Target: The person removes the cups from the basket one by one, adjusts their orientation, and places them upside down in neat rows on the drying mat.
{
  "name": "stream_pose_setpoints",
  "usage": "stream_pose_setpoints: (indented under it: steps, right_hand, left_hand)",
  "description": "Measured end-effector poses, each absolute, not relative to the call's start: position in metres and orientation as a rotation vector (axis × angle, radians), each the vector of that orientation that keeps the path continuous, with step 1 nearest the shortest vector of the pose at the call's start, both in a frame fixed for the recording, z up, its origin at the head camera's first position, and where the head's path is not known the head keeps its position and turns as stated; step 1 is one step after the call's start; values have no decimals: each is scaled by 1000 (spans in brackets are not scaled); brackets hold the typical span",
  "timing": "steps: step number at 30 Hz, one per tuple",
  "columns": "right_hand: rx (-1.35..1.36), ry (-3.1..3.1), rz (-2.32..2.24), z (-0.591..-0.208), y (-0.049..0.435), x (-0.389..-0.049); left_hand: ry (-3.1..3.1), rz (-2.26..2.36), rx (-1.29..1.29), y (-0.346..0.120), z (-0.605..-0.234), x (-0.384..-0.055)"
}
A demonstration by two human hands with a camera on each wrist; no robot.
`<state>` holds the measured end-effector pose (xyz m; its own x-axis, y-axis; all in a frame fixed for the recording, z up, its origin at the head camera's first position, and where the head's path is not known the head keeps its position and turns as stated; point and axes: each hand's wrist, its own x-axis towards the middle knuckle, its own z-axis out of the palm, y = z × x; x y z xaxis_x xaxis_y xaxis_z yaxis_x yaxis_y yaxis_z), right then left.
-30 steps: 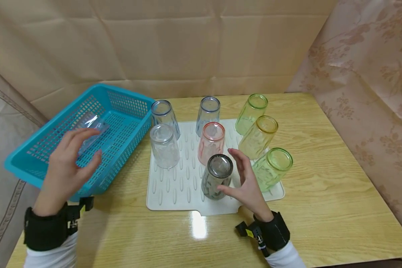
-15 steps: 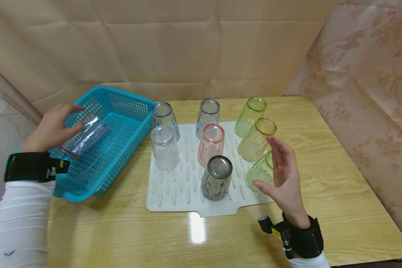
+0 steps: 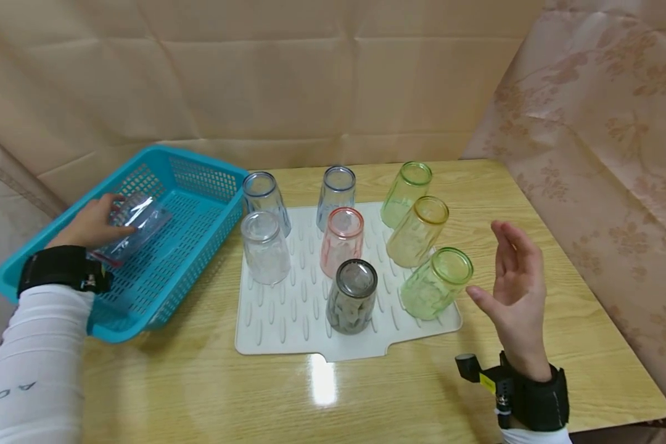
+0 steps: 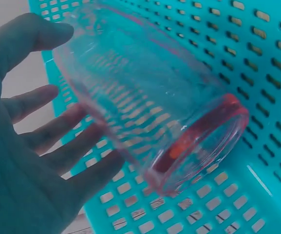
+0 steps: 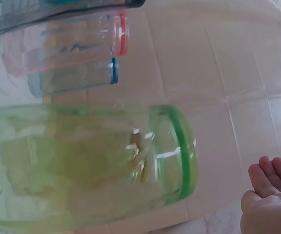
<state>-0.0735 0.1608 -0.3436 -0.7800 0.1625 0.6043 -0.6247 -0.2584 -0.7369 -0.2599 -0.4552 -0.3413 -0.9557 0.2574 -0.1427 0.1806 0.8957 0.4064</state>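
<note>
In the blue basket (image 3: 191,256) a pink-tinted drinking glass (image 4: 145,97) lies on its side. My left hand (image 3: 91,223) reaches in over it, thumb and fingers spread about one end. The left wrist view shows the thumb (image 4: 38,31) overlapping the glass and the other fingers extended along its lower side. My right hand (image 3: 518,302) is held in the air over the table's right part, its fingers apart and nothing between them. Nearest to it is a green glass (image 3: 435,285), upside down at the right edge of the white mat (image 3: 280,336).
Several more upside-down glasses stand on or beside the mat: a grey one (image 3: 352,299), a pink one (image 3: 342,243), a yellow one (image 3: 417,233), another green one (image 3: 405,196), a clear one (image 3: 266,250) and two bluish ones, left (image 3: 266,200) and middle (image 3: 335,196).
My right hand has moved away from the grey glass, rightward past the near green glass. My left hand has gone left and down into the basket, to the glass lying there.
</note>
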Motion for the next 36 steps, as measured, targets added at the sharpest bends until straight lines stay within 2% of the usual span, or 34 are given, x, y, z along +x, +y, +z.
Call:
stream_pose_setpoints:
  steps: [12,30,36]
  right_hand:
    - [458,-1567,2043,-360,172,-64]
    - [456,-1534,2052,-368,170,-60]
    - [453,-1586,2028,-369,166,-62]
  left_hand:
    - [2775,563,104,-449,-347,-271]
    - [2731,566,80,-442,-361,-288]
    - [2718,573,173,-443,-366,-286]
